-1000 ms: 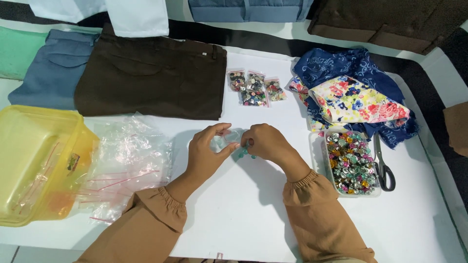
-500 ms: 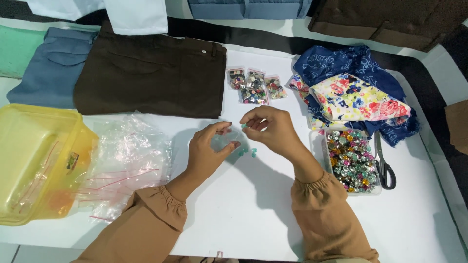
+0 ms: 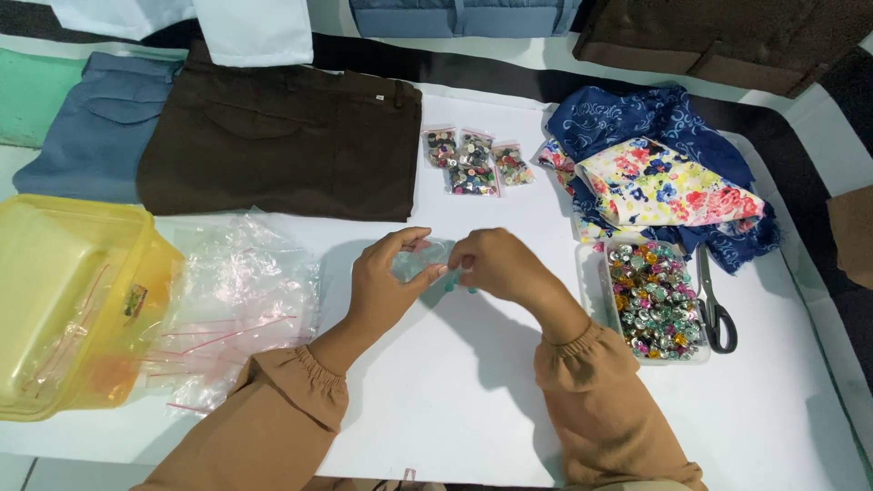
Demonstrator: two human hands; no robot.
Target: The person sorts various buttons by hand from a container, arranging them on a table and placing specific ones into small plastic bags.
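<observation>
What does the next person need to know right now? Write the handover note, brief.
Left hand: fingers hold a small clear bag above the table.
Right hand: fingers pinch at the bag's mouth; small teal bits show just under it.
Tray of buttons and scissors at right.
Done: three filled bags lie by the brown trousers.
Left: empty bags piled at left, beside the yellow box.

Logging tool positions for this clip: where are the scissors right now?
In the head view, the scissors lie on the white table's right side, just right of the clear tray of colourful buttons, below the blue patterned fabric.
</observation>
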